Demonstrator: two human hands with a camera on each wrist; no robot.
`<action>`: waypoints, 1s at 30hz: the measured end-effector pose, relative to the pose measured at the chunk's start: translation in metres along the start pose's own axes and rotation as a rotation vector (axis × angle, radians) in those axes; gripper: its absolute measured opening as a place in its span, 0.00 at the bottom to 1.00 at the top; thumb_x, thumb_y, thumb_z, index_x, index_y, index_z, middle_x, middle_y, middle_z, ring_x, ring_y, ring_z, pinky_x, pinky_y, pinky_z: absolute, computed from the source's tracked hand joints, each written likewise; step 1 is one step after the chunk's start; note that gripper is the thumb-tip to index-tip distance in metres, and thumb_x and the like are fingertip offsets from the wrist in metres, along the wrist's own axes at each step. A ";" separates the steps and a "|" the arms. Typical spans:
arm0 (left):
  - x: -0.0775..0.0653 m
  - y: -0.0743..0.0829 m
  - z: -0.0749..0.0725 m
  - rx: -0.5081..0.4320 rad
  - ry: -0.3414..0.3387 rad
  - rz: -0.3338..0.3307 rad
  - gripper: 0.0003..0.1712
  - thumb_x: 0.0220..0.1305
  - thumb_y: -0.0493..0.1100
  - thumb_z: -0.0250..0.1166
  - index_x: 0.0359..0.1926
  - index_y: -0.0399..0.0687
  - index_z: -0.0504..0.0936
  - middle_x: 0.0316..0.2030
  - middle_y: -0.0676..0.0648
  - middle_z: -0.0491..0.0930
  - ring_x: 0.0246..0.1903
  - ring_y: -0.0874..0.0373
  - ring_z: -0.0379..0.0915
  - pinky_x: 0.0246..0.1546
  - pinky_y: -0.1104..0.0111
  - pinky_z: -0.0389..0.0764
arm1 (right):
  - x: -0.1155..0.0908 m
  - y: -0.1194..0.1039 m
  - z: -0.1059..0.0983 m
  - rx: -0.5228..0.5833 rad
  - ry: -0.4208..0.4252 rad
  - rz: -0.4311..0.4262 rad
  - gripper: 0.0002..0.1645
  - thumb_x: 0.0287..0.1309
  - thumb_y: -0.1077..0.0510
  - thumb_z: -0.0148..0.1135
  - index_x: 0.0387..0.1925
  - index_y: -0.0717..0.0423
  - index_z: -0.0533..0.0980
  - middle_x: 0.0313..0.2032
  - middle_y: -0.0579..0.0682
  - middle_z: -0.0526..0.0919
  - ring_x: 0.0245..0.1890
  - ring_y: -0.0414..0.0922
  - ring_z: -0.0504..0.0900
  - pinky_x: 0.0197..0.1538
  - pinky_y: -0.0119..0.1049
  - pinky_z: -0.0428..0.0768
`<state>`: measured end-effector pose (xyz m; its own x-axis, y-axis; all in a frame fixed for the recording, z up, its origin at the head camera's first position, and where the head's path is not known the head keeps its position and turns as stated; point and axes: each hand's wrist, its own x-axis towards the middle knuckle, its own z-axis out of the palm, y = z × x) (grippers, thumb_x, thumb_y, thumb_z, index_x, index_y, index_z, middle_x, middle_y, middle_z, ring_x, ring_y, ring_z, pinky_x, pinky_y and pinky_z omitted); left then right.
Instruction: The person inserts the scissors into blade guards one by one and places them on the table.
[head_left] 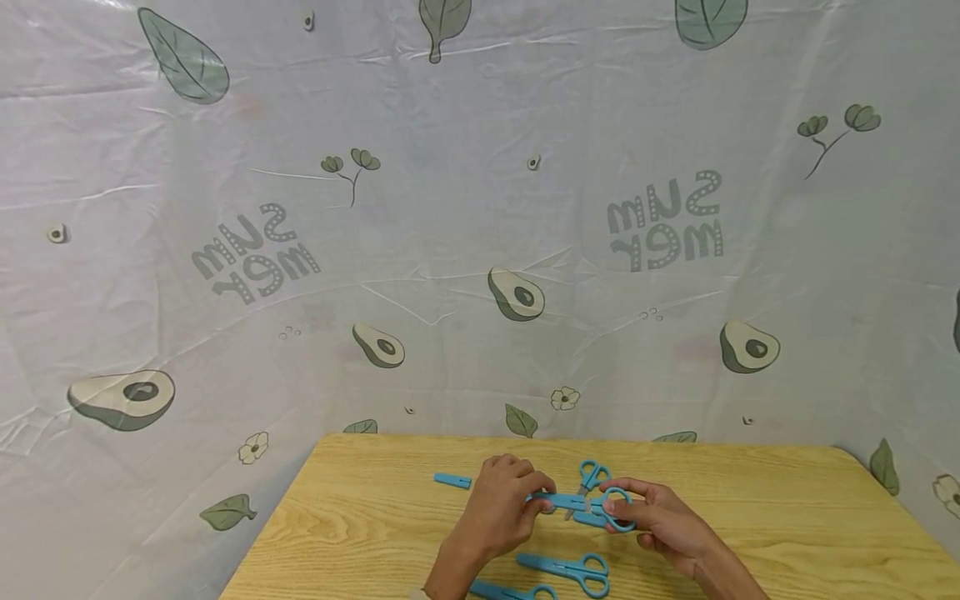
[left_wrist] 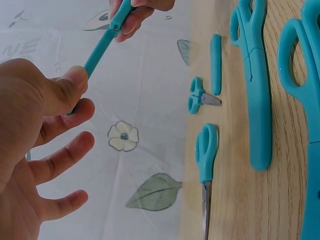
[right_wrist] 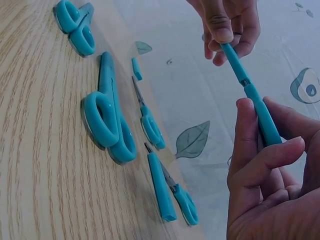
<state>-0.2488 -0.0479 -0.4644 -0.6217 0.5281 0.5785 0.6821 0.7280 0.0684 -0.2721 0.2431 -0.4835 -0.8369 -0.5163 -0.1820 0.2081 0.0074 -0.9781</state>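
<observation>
Both hands hold one pair of light blue scissors (head_left: 619,493) raised over the table, with a blue sheath (head_left: 567,502) on its blades. My left hand (head_left: 501,504) pinches the sheath's far end between thumb and index finger; its other fingers are spread in the left wrist view. My right hand (head_left: 663,521) grips the handle loops (right_wrist: 265,120). Sheath and handles line up, with a small dark gap at their joint in the right wrist view. Behind them on the table lie bare-bladed scissors (head_left: 592,473) and a loose sheath (head_left: 590,519).
Two sheathed scissors (head_left: 564,567) (head_left: 504,592) lie nearer the front edge. Another loose sheath (head_left: 452,480) rests left of my left hand. A second bare-bladed pair of scissors (left_wrist: 206,155) shows in the left wrist view. A printed curtain (head_left: 450,208) hangs behind the wooden table (head_left: 360,500).
</observation>
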 end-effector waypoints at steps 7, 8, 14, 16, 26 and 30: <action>-0.001 0.001 0.001 0.010 0.016 0.020 0.06 0.72 0.52 0.69 0.42 0.60 0.89 0.33 0.58 0.82 0.42 0.59 0.78 0.55 0.55 0.82 | 0.000 0.001 0.002 0.002 -0.001 0.004 0.20 0.77 0.51 0.64 0.65 0.51 0.79 0.35 0.40 0.89 0.36 0.35 0.88 0.28 0.22 0.72; -0.001 0.001 0.002 0.011 0.017 0.022 0.06 0.72 0.53 0.69 0.42 0.60 0.89 0.33 0.58 0.82 0.42 0.59 0.78 0.55 0.55 0.82 | 0.001 0.001 0.003 0.002 0.001 0.005 0.21 0.77 0.51 0.65 0.65 0.51 0.78 0.35 0.40 0.89 0.36 0.35 0.88 0.28 0.22 0.72; -0.002 0.001 0.004 0.021 0.022 0.026 0.06 0.71 0.53 0.70 0.43 0.60 0.90 0.34 0.57 0.82 0.42 0.59 0.78 0.57 0.54 0.81 | 0.002 0.003 0.004 0.012 0.002 0.004 0.24 0.77 0.51 0.65 0.68 0.54 0.76 0.35 0.39 0.90 0.35 0.34 0.88 0.28 0.22 0.71; -0.002 0.001 0.004 0.029 0.028 0.030 0.06 0.71 0.53 0.70 0.42 0.60 0.90 0.33 0.57 0.82 0.42 0.59 0.78 0.56 0.55 0.81 | 0.002 0.003 0.005 0.016 -0.001 -0.001 0.23 0.77 0.51 0.65 0.67 0.53 0.77 0.35 0.39 0.91 0.35 0.34 0.88 0.28 0.22 0.71; -0.001 0.003 0.008 0.048 0.032 0.026 0.05 0.70 0.52 0.72 0.43 0.61 0.90 0.34 0.58 0.81 0.41 0.60 0.77 0.57 0.56 0.81 | 0.002 0.005 0.007 0.013 0.012 -0.014 0.20 0.78 0.53 0.63 0.66 0.52 0.77 0.34 0.39 0.91 0.35 0.34 0.89 0.27 0.23 0.70; -0.001 0.005 0.009 0.060 0.032 0.024 0.04 0.70 0.50 0.72 0.43 0.61 0.90 0.34 0.58 0.81 0.41 0.61 0.76 0.58 0.56 0.81 | 0.002 0.005 0.008 0.010 0.019 -0.014 0.20 0.78 0.53 0.63 0.66 0.51 0.77 0.34 0.39 0.91 0.34 0.34 0.88 0.27 0.23 0.70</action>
<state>-0.2480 -0.0412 -0.4718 -0.5922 0.5319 0.6053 0.6716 0.7409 0.0060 -0.2689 0.2355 -0.4879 -0.8493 -0.4996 -0.1706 0.2014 -0.0079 -0.9795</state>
